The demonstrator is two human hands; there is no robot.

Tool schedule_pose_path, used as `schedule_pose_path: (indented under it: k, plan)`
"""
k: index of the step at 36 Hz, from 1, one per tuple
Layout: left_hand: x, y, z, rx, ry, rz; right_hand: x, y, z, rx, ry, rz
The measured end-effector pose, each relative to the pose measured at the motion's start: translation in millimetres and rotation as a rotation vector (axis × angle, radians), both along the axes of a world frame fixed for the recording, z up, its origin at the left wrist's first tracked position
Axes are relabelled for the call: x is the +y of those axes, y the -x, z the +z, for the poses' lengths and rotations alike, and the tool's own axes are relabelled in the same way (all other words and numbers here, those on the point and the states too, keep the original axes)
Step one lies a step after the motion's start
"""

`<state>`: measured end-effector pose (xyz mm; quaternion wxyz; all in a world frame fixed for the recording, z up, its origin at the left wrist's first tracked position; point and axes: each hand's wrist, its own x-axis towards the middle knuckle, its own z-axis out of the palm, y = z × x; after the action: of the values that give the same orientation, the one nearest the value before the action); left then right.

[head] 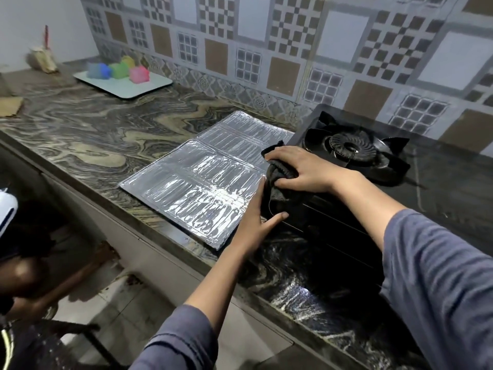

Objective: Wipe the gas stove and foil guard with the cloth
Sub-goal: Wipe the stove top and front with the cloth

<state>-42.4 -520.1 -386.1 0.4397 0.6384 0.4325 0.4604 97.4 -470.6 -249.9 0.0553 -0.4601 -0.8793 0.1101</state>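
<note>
A black gas stove (354, 156) sits on the marbled counter at the right, its burner grate in plain view. To its left, flat on the counter, lies a silver foil guard (208, 177). My right hand (301, 169) grips a dark cloth (280, 172) and presses it on the stove's left edge. My left hand (256, 220) rests against the stove's left front corner, fingers straight and thumb spread, at the foil guard's right edge.
A white tray (128, 88) with several coloured scrubbers stands at the back left by the tiled wall. A brush bundle (44, 60) sits in the far left corner. The counter's front edge (160, 236) runs diagonally. Another person crouches at the lower left (29, 263).
</note>
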Motion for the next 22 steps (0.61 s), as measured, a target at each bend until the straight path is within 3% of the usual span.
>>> schedule_pose_path:
  k: [11, 22]
  plan:
    - [0, 4, 3, 0.028, -0.005, -0.023, -15, -8, -1, -0.062, -0.032, 0.189]
    - [-6, 3, 7, 0.005, -0.020, -0.033, -63, -51, -23, 0.043, -0.160, 0.034]
